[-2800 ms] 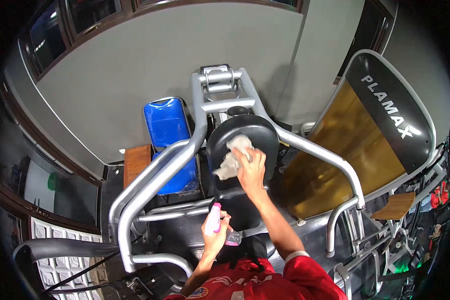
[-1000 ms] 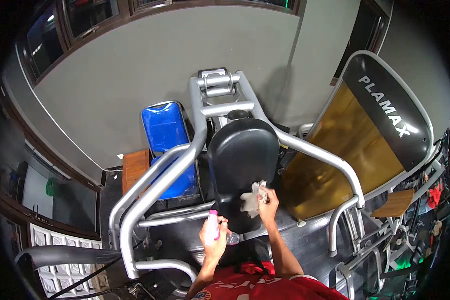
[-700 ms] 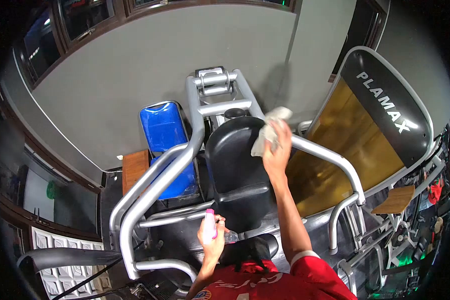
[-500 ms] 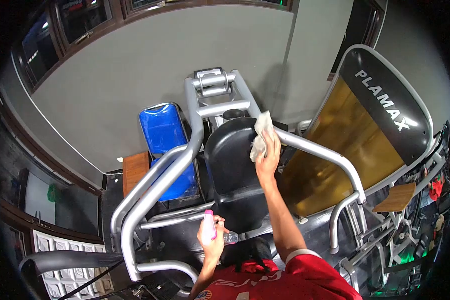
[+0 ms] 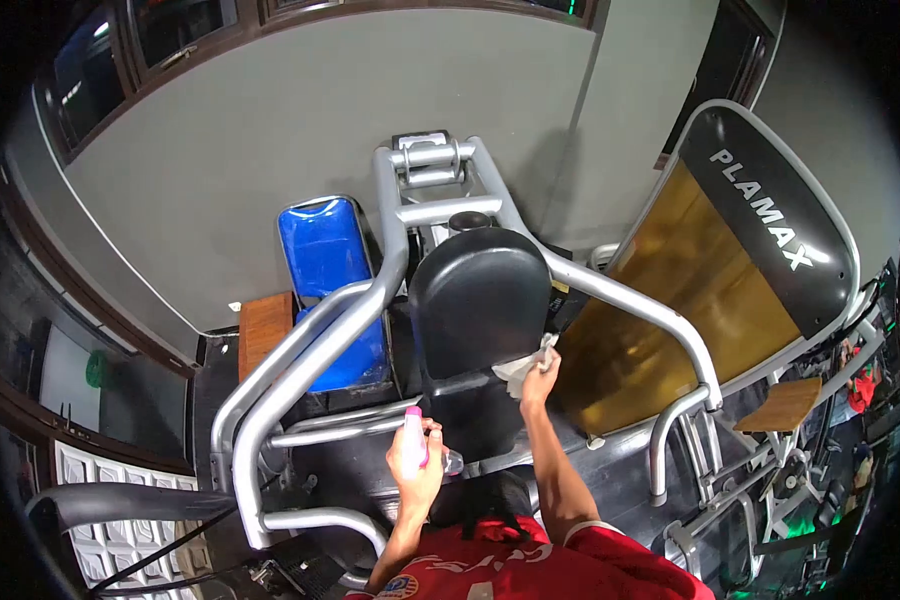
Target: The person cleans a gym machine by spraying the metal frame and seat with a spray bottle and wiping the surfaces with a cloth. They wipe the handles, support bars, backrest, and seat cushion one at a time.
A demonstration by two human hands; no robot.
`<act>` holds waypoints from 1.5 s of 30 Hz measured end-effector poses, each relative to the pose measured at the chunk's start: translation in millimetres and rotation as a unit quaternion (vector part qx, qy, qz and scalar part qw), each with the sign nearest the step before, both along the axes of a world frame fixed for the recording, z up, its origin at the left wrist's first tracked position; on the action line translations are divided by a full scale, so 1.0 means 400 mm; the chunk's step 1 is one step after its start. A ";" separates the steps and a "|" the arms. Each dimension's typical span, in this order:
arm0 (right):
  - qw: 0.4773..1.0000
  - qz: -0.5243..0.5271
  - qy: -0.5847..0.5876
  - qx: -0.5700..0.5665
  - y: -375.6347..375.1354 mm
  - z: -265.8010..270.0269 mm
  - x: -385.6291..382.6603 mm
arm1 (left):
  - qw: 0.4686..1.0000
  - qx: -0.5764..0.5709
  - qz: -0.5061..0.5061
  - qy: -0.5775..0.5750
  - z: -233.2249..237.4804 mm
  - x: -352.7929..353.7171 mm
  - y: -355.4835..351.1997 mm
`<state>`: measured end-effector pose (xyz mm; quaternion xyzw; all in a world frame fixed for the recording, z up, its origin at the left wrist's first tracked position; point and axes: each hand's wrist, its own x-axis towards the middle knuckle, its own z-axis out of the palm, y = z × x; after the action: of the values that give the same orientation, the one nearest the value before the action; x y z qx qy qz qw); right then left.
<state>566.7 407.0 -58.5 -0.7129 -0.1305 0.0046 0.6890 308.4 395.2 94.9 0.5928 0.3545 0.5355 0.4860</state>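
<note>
The right hand [image 5: 541, 380] holds a whitish cloth [image 5: 513, 370], on its left and far side, by the near right edge of the backrest [image 5: 480, 300]. The left hand [image 5: 418, 478] grips a spray bottle [image 5: 412, 436].

A blue chair [image 5: 325, 245] stands beside a wooden surface [image 5: 264, 330] near a grey wall [image 5: 220, 150].

Clock centred on the black backrest [image 5: 480, 300], qty 1. Hands: 2, left hand [image 5: 418, 483] at 7 o'clock, right hand [image 5: 540, 381] at 5. Spray bottle [image 5: 414, 440]: 1, at 7. Cloth [image 5: 514, 371]: 1, at 5. Blue chair [image 5: 325, 250]: 1, at 9. Signboard [image 5: 710, 290]: 1, at 3.
</note>
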 end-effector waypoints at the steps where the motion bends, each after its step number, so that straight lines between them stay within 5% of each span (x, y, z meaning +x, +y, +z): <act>1: 0.998 0.027 0.034 0.042 0.004 0.016 0.016 | 1.000 0.001 0.004 0.001 -0.002 -0.003 0.000; 9: 0.975 0.218 -0.007 0.045 0.023 0.055 0.199 | 1.000 0.007 0.008 -0.006 -0.012 -0.013 0.006; 15: 0.969 0.232 -0.062 0.064 0.113 0.306 0.216 | 1.000 0.020 0.021 0.008 0.004 -0.015 0.009; 16: 0.961 0.229 -0.140 0.057 0.129 0.370 0.202 | 0.999 0.021 0.024 0.009 0.002 -0.017 0.009; 19: 0.893 0.317 -0.319 0.011 0.199 0.517 0.178 | 0.996 -0.040 -0.013 -0.076 -0.005 -0.021 0.004; 22: 0.765 0.341 -0.540 -0.086 0.262 0.627 0.112 | 0.989 -0.075 -0.032 -0.119 0.004 -0.025 0.000; 25: 0.664 0.355 -0.641 -0.149 0.318 0.659 0.005 | 0.984 -0.112 -0.036 -0.133 0.008 -0.031 0.005; 30: 0.533 0.337 -0.709 -0.316 0.364 0.611 -0.152 | 0.988 -0.119 -0.020 -0.096 0.023 -0.039 0.015; 33: 0.485 0.325 -0.749 -0.312 0.376 0.536 -0.214 | 0.989 -0.110 -0.010 -0.093 0.026 -0.047 0.015; 36: 0.318 0.249 -0.805 -0.433 0.354 0.457 -0.293 | 0.988 -0.119 0.001 -0.094 0.029 -0.048 0.015; 40: 0.186 0.250 -0.775 -0.550 0.331 0.261 -0.349 | 0.989 -0.109 0.027 -0.101 0.036 -0.045 0.015; 42: 0.188 0.279 -0.807 -0.485 0.317 0.135 -0.323 | 0.989 -0.102 0.028 -0.105 0.028 -0.046 0.020; 45: 0.383 0.369 -0.744 -0.404 0.230 -0.078 -0.318 | 0.986 -0.116 0.033 -0.114 0.015 -0.046 0.020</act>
<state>439.5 499.2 -89.7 -0.5069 -0.8239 -0.2216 -0.1229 290.1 403.0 100.7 0.4556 0.3759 0.5703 0.5709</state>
